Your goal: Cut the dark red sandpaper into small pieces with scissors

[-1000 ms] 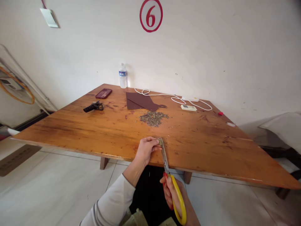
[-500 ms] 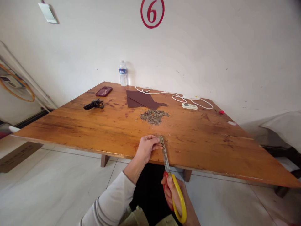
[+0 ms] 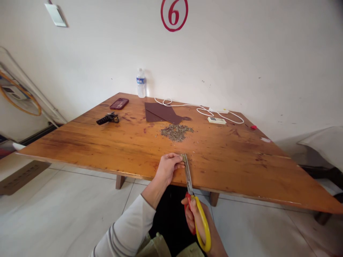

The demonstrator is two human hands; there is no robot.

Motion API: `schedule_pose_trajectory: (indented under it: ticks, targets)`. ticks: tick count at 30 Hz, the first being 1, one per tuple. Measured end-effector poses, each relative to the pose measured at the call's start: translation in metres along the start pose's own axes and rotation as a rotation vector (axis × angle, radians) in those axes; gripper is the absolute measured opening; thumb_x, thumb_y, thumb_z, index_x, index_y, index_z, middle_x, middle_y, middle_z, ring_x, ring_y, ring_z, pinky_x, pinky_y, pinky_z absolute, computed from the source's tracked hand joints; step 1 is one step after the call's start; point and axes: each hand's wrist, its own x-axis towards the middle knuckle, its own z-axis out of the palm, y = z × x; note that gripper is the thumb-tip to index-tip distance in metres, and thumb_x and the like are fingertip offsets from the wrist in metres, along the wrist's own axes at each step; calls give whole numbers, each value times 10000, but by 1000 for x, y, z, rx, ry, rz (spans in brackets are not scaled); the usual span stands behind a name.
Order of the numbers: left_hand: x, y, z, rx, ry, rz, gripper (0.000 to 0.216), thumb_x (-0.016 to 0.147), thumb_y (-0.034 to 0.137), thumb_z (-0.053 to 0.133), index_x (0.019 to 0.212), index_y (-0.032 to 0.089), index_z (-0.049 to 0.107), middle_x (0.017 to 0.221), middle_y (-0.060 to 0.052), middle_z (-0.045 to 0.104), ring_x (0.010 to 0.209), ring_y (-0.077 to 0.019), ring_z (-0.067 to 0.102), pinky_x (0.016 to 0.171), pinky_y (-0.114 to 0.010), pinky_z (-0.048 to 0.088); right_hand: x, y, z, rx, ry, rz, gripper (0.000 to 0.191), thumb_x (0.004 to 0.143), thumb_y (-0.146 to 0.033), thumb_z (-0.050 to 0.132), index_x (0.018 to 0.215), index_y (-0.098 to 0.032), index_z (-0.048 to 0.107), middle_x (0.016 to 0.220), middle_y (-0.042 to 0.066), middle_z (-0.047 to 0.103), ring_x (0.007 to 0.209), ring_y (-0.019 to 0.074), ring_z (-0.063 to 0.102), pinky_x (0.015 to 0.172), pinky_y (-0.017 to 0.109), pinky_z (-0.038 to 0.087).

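Between the thumb and fingers of my left hand (image 3: 169, 165) is a small greenish-brown piece (image 3: 183, 157), too small to name. My right hand (image 3: 197, 216) is closed round the handles of a pair of scissors (image 3: 203, 228), one red and one yellow. The metal blades point away from me and lie right beside the small piece, slightly parted. Farther off on the wooden table (image 3: 120, 142), a loose pile of brownish-grey clippings (image 3: 176, 132) lies past my left hand, with a few bits scattered around it.
Behind the pile lie dark brown sheets (image 3: 160, 112). At the back stand a water bottle (image 3: 140, 84) and a white cable (image 3: 187, 105) beside a remote-like device (image 3: 217, 120). A phone (image 3: 119, 104) and a black strap-like object (image 3: 107, 118) are at left.
The scissor handles have drawn slightly closer together and shifted a little to the left. My left hand stays nearly still with the small piece. The view has moved slightly.
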Motion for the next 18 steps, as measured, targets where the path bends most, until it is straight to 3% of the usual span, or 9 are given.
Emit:
schedule_pose_trajectory:
  ticks: [4, 15, 18]
  targets:
    - [0, 1, 0, 11, -2, -20, 166, 607, 43, 748, 538, 115, 615, 527, -28, 626, 474, -115, 604, 541, -236, 536, -1, -3, 5, 11, 33, 23, 822, 571, -939, 598, 821, -157, 620, 459, -119, 372, 336, 37, 287, 301, 170, 253]
    - [1, -1, -2, 1, -3, -17, 167, 669, 17, 732, 577, 105, 625, 585, -36, 635, 508, -118, 612, 575, -262, 564, 2, -4, 3, 30, 37, 44, 786, 545, -928, 631, 766, -174, 613, 426, -130, 355, 312, 33, 275, 278, 164, 261]
    - [1, -1, -2, -3, -7, -18, 157, 672, 14, 721, 580, 102, 628, 580, -34, 629, 512, -118, 611, 573, -259, 564, 4, 2, -3, 44, 26, 51, 718, 599, -887, 655, 740, -184, 608, 428, -116, 369, 304, 38, 276, 271, 167, 258]
